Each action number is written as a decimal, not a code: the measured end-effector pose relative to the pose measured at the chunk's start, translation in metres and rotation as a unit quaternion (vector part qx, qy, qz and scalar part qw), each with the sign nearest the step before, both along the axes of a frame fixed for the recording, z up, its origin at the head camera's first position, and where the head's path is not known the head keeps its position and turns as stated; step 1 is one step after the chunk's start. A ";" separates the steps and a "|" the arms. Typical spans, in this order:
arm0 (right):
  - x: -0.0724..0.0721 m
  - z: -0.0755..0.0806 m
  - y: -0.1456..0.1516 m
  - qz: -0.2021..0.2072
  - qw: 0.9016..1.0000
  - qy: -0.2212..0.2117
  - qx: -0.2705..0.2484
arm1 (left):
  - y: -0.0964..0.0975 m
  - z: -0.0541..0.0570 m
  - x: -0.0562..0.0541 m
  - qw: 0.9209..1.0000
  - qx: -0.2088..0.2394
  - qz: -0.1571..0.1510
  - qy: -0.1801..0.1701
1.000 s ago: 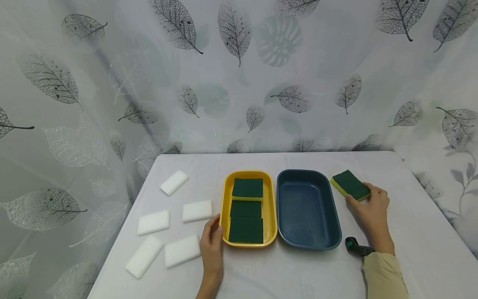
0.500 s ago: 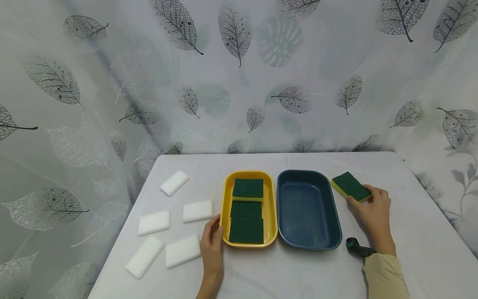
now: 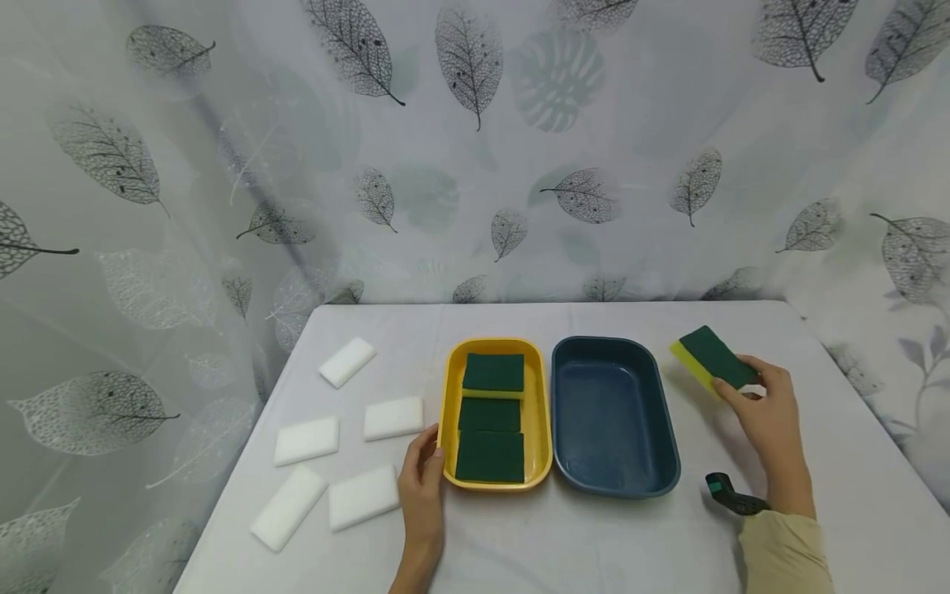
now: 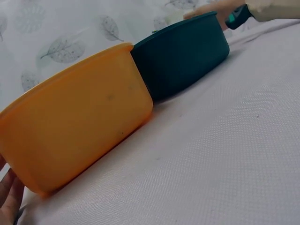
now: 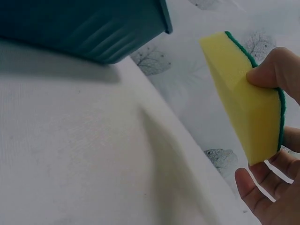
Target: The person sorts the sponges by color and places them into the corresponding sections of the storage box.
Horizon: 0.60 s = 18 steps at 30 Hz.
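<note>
My right hand point(image 3: 772, 412) pinches a scouring sponge point(image 3: 716, 358) between thumb and fingers, right of the blue tub point(image 3: 614, 487). Its green scouring side faces up, and the sponge is raised above the table, its shadow lying apart below. The right wrist view shows the sponge's yellow foam point(image 5: 248, 103) with the thumb on its edge. My left hand point(image 3: 421, 487) rests against the left wall of the yellow tub point(image 3: 545, 462); its fingers point(image 4: 10, 192) touch the outer side. Inside that tub lie three green-topped sponges point(image 3: 490, 456). Nothing lies in the blue tub.
Several white sponge blocks point(image 3: 364, 498) are spread over the left part of the table, the nearest close beside my left hand. Both tubs stand side by side on the white tablecloth point(image 3: 579, 553). A leaf-patterned curtain point(image 3: 460, 190) hangs behind the table.
My right hand has lifted the sponge off the table and shifted it a little to the right, tilting it. My left hand and the tubs stay where they were.
</note>
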State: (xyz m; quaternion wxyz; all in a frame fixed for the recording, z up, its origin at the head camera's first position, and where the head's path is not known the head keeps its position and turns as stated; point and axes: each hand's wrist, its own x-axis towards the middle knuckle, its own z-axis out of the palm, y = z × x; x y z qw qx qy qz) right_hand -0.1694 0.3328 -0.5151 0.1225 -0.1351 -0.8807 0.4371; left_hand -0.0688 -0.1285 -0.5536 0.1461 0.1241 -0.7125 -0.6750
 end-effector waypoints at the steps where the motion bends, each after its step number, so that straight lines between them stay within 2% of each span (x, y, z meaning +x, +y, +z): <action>1: 0.001 0.004 -0.001 0.003 1.000 0.003 -0.004 | 0.000 0.000 0.000 1.000 -0.001 0.001 0.000; 11: 0.012 0.036 -0.018 0.079 0.995 0.057 -0.006 | 0.000 -0.002 0.000 1.000 -0.001 0.001 0.000; 18: 0.014 0.054 -0.041 0.145 0.984 0.103 0.002 | 0.000 -0.001 -0.001 1.000 0.001 0.001 -0.001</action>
